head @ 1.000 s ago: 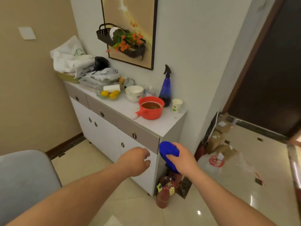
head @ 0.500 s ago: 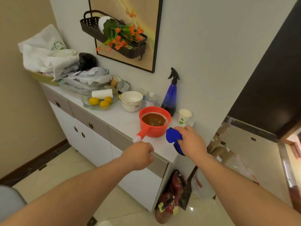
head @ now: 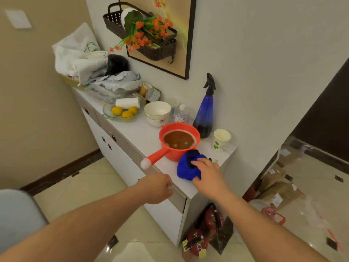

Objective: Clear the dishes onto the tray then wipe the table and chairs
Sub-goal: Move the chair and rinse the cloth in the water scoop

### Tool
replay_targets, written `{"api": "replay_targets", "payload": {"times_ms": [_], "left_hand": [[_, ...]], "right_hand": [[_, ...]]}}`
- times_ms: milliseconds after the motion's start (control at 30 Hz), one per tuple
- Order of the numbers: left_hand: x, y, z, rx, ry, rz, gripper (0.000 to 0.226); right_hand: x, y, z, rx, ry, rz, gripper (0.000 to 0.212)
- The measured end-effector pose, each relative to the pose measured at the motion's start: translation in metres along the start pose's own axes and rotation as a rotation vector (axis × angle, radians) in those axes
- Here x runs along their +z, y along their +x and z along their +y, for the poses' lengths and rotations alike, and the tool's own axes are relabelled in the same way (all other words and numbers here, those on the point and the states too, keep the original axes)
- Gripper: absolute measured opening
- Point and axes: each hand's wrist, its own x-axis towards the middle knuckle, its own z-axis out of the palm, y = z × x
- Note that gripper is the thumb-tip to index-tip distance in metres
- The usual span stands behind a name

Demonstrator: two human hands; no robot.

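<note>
A bunched blue cloth (head: 186, 168) lies on the white sideboard top (head: 143, 133), just in front of a red ladle pot (head: 178, 141) holding brown water. My right hand (head: 207, 174) rests on the cloth with the fingers curled over its right side. My left hand (head: 156, 188) hangs in a loose fist before the sideboard's front edge, holding nothing. The pot's handle (head: 153, 159) points toward my left hand.
On the sideboard stand a blue spray bottle (head: 204, 114), a paper cup (head: 221, 138), stacked white bowls (head: 157, 113), a glass dish of lemons (head: 123, 111) and piled cloths (head: 81, 55). Red fire extinguishers (head: 202, 235) sit on the floor below. A grey chair (head: 17, 214) is at lower left.
I have stepped closer to the sideboard. My right hand carried the blue cloth up and set it down on the top beside the red pot. My left hand rose with it.
</note>
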Motion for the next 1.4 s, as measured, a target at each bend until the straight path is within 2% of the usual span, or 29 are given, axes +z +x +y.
{"api": "replay_targets", "payload": {"times_ms": [133, 300, 400, 467, 633, 733, 800, 933, 1200, 1400], "left_hand": [[0.008, -0.010, 0.020, -0.112, -0.003, 0.016, 0.032], [0.029, -0.040, 0.023, -0.264, 0.006, -0.021, 0.042], [0.038, -0.072, 0.010, -0.364, 0.007, -0.039, 0.043], [0.037, -0.092, -0.001, -0.428, -0.020, -0.021, 0.043], [0.039, -0.173, -0.068, -0.677, -0.150, 0.099, 0.044], [0.042, -0.202, -0.092, -0.741, -0.199, 0.068, 0.044], [0.045, -0.235, -0.128, -0.801, -0.260, 0.087, 0.043], [0.060, -0.278, -0.209, -0.895, -0.383, 0.151, 0.039], [0.067, -0.346, -0.357, -1.005, -0.540, 0.255, 0.026], [0.064, -0.361, -0.427, -1.062, -0.605, 0.298, 0.021]], "right_hand": [[-0.015, 0.001, 0.008, -0.127, 0.083, 0.073, 0.049], [-0.007, -0.004, -0.006, -0.283, 0.224, 0.163, 0.016], [0.011, -0.014, -0.034, -0.360, 0.277, 0.135, 0.029], [0.018, -0.021, -0.056, -0.420, 0.291, 0.060, 0.037], [0.053, -0.035, -0.150, -0.643, 0.271, -0.148, 0.051], [0.070, -0.037, -0.178, -0.663, 0.259, -0.212, 0.052], [0.091, -0.039, -0.221, -0.730, 0.224, -0.284, 0.049], [0.128, -0.027, -0.300, -0.713, 0.164, -0.384, 0.041], [0.203, 0.016, -0.457, -0.665, 0.054, -0.481, 0.040], [0.250, 0.064, -0.528, -0.595, 0.015, -0.563, 0.044]]}}
